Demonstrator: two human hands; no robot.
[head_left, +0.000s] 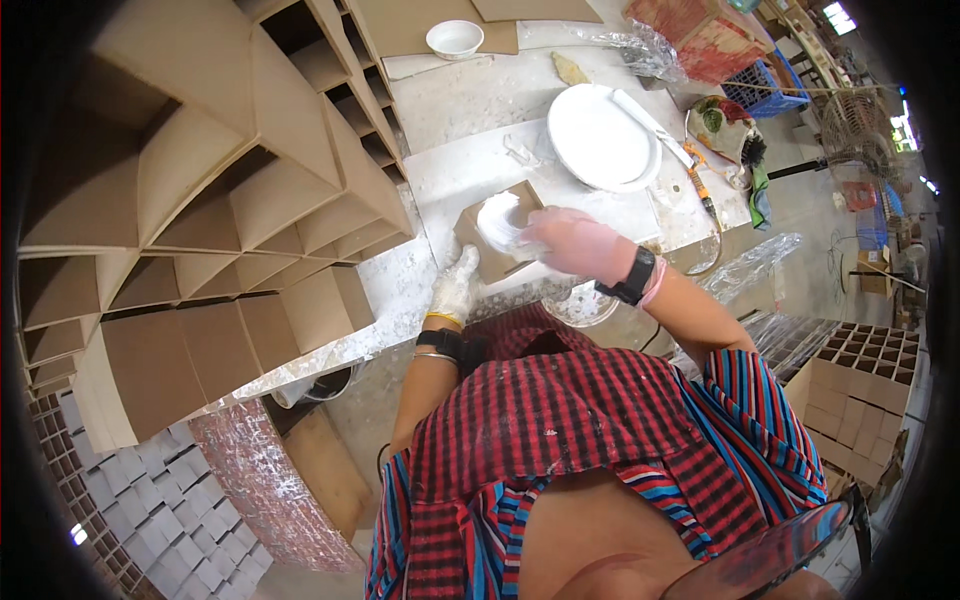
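A small brown cardboard box [487, 263] rests on the white-spattered table in front of me. My left hand [456, 286], in a white glove, grips its near left side. Over the box's top is my right hand [575, 243] in a pink glove, its fingers closed together. At those fingertips a curved white mass [502, 222] lies across the top of the box, smeared by motion. Whether it is paste or a tool coated in it, I cannot tell. Beyond the right hand stands a round white basin [603, 138] containing smooth white material.
Stacked brown cardboard dividers [240, 170] fill the table's left side. A small white bowl [455, 39] sits at the back. Right of the basin lies an orange-handled tool [699, 185] with a cord. A white-smeared bucket [580, 305] stands below the table edge; a blue crate [765, 88] is farther right.
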